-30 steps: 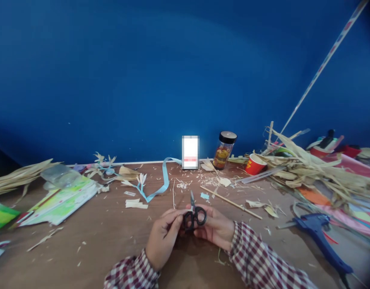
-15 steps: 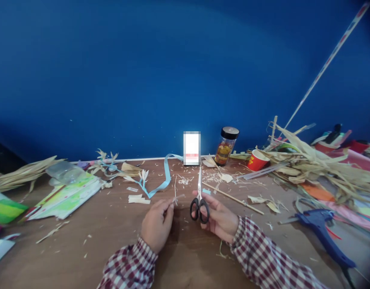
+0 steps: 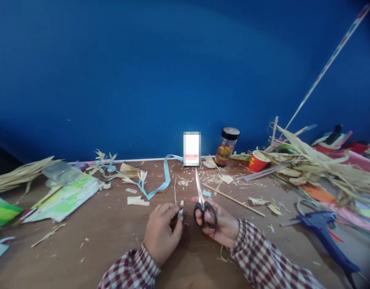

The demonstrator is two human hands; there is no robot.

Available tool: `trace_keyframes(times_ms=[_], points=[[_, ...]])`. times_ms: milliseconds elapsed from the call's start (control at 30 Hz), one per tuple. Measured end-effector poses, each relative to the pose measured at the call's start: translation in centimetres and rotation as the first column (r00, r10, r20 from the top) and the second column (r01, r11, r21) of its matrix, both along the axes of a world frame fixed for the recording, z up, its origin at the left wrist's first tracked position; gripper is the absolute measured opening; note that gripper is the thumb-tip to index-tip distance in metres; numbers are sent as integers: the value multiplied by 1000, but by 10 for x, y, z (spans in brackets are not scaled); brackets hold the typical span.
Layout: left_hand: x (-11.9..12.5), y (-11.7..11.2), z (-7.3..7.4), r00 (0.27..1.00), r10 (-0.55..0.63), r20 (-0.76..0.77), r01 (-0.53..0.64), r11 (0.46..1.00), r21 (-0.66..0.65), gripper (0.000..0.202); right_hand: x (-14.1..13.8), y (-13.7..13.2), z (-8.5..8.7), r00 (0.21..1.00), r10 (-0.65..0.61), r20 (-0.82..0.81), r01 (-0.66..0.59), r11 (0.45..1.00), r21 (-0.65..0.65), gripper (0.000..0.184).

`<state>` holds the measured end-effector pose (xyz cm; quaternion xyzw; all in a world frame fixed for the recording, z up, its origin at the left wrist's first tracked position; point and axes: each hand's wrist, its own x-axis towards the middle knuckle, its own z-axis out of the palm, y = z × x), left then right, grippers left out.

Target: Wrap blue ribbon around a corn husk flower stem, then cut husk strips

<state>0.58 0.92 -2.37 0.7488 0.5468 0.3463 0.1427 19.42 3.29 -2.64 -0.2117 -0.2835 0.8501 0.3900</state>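
Note:
My right hand point(image 3: 222, 225) holds a pair of scissors point(image 3: 199, 188) by its black loops, blades pointing away from me and close together. Fingers pass through and around the loops. To its left, my left hand point(image 3: 163, 230) is closed, with a small pale strip point(image 3: 180, 212) between thumb and forefinger. Just beyond that hand a thin straw-like piece point(image 3: 175, 190) lies on the table. A light-blue ribbon point(image 3: 167, 172) curls past it, with small husk petals point(image 3: 143, 176) by its near bend.
A wooden stick point(image 3: 236, 200) and husk scraps lie beyond my right hand. At the back stand a black-lidded jar point(image 3: 225, 150) and a red paper cup point(image 3: 258, 161). A blue glue gun point(image 3: 326, 237) and piled dry husks point(image 3: 311, 160) occupy the right; painted paper point(image 3: 64, 200) lies left.
My left hand has turned and shifted slightly right, and the strip at its fingertips shows from another side. The scissors have tilted, tips leaning left, their loops a little lower and further right.

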Motion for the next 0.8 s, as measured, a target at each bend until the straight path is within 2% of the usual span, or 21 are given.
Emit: trace_keyframes(times_ms=[100,233,633,800], points=[[4,-2,1,965,-44,259,54,998,-32,21,-4,-2,-3,1000,18,19,-18,999,32,43],[8,-6,7,913,-75,402,107,993,-59,18,-5,-3,-4,999,15,52,-18,998,56,41],[9,-6,8,918,-78,388,108,992,-57,14,-6,-3,-4,995,-5,96,-4,996,94,43],[9,-9,10,940,-51,336,68,997,-38,15,-7,-4,-4,993,-2,117,-9,996,88,45]])
